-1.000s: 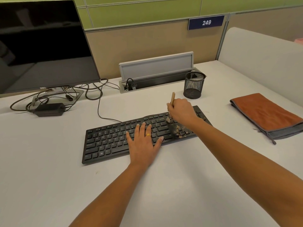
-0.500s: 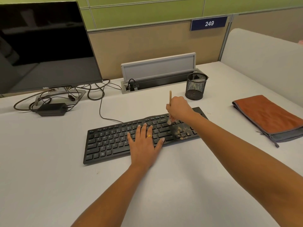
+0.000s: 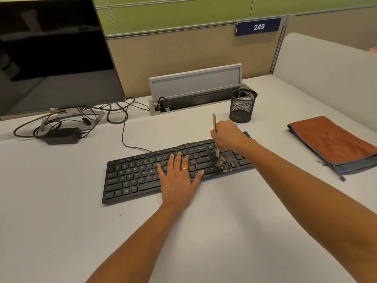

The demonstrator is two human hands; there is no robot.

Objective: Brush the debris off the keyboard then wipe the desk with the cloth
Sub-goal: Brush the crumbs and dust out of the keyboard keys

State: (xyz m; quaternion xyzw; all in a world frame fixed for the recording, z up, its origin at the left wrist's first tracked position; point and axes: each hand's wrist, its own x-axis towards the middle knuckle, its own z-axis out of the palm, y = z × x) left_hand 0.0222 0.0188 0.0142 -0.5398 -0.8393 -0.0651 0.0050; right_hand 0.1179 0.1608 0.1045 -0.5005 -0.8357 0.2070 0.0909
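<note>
White surface (image 3: 61,231), head view: black keyboard (image 3: 138,176) at centre, tan debris (image 3: 224,164) scattered on its right-end keys. Hands: left hand (image 3: 179,176) flat, fingers spread, on the keyboard's middle keys; right hand (image 3: 228,137) pinching a wooden-handled brush (image 3: 214,123), bristles touching keys just beside the debris. Orange cloth (image 3: 330,141), folded, well right of the keyboard; mesh cup (image 3: 242,107) behind the keyboard.

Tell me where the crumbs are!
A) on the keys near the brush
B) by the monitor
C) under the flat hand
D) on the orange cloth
A: the debris sits on the right-end keys of the keyboard, just below the tip of the brush that the right hand holds. The left hand lies flat farther left.
</note>
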